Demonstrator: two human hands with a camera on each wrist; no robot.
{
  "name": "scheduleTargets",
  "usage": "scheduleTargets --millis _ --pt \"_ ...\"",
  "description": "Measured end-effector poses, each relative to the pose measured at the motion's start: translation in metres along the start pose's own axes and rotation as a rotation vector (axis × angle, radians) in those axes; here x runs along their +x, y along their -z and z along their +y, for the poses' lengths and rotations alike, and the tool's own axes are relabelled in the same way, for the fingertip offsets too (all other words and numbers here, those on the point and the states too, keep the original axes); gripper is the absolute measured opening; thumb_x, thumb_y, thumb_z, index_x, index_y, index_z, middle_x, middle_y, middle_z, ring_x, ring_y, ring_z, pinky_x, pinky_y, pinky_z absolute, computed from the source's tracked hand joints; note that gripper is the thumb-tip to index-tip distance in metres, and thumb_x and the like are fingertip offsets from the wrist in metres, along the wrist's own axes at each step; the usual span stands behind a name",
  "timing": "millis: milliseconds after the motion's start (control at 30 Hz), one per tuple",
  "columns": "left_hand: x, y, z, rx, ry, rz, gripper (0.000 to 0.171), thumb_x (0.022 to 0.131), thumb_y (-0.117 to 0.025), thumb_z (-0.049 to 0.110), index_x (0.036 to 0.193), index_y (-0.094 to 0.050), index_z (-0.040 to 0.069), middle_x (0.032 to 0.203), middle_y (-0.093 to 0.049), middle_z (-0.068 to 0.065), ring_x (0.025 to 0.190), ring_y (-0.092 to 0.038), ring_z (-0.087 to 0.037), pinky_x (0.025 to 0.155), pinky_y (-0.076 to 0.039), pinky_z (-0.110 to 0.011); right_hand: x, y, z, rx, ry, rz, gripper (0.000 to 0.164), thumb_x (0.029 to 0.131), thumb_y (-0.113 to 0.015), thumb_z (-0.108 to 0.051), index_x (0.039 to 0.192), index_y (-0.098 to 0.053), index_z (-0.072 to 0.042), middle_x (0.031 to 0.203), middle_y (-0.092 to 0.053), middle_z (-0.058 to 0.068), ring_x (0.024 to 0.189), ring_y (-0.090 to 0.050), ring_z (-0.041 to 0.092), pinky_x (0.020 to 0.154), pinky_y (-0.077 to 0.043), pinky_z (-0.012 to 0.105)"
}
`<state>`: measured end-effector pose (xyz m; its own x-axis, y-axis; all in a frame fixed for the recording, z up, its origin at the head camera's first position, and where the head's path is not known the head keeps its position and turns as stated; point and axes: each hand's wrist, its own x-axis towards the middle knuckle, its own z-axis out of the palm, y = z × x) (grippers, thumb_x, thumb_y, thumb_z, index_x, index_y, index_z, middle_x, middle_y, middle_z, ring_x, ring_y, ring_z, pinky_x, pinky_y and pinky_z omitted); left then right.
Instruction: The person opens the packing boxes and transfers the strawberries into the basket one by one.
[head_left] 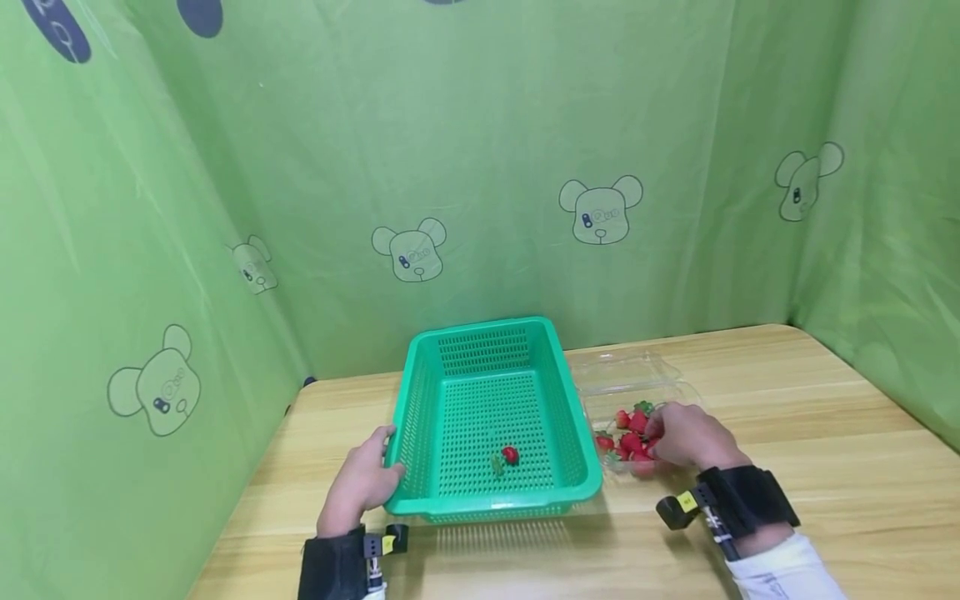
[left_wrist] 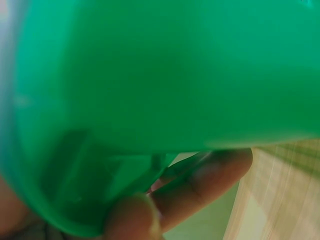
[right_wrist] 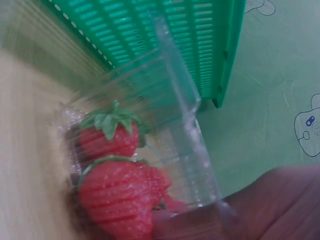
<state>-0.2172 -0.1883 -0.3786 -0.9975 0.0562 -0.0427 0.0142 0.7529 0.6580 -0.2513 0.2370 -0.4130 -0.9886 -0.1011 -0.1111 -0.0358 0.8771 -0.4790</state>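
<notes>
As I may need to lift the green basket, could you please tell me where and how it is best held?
I'd grip the green basket by its rim, at the near left corner, coming from the left and hooking beneath: the rim juts outward, and the left hand grips it there. The clear box close on the right likely makes that side harder.

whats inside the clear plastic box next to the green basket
Several red strawberries with green leaves lie in the clear plastic box. The right hand, its fingers among them, covers part of the inside, so whatever lies beneath it cannot be seen.
</notes>
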Motion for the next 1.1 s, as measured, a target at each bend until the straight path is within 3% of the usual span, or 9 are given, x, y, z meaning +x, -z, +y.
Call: scheduleTargets --millis 100,267,567,1100 --pt "0.000 0.000 0.000 -0.003 0.003 -0.001 0.056 0.088 -0.057 0.003 0.140 -0.036 -0.001 0.124 -0.056 -0.031 0.097 -0.060 -0.033 0.073 -0.052 -0.044 -0.001 -0.002 0.001 0.001 0.003 0.005 0.024 0.067 -0.070 -0.002 0.091 -0.069 -0.006 0.081 -0.064 0.008 0.067 -0.053 0.023 0.055 -0.042 0.036" --pt "0.000 -0.001 0.000 -0.001 0.010 -0.005 0.057 0.088 -0.056 0.004 0.141 -0.035 0.000 0.124 -0.055 -0.031 0.096 -0.059 -0.032 0.071 -0.051 -0.042 -0.002 -0.003 0.002 -0.020 0.003 0.016 0.018 0.072 -0.072 -0.008 0.089 -0.069 -0.006 0.081 -0.064 0.008 0.067 -0.053 0.023 0.056 -0.043 0.037" --pt "0.000 -0.002 -0.002 -0.004 0.015 -0.004 0.057 0.089 -0.056 0.005 0.141 -0.035 0.000 0.125 -0.054 -0.031 0.094 -0.058 -0.031 0.071 -0.050 -0.042 -0.002 -0.004 -0.001 -0.034 0.008 0.043 0.007 0.072 -0.068 -0.009 0.078 -0.064 -0.010 0.074 -0.060 0.005 0.062 -0.050 0.022 0.052 -0.039 0.035" --pt "0.000 0.000 -0.001 -0.002 0.011 -0.008 0.057 0.089 -0.056 0.004 0.141 -0.034 0.000 0.125 -0.054 -0.031 0.092 -0.058 -0.029 0.072 -0.051 -0.042 -0.007 0.002 -0.010 0.008 0.013 0.046 0.007 0.079 -0.068 -0.011 0.085 -0.067 -0.007 0.074 -0.061 0.006 0.063 -0.052 0.022 0.055 -0.042 0.035"
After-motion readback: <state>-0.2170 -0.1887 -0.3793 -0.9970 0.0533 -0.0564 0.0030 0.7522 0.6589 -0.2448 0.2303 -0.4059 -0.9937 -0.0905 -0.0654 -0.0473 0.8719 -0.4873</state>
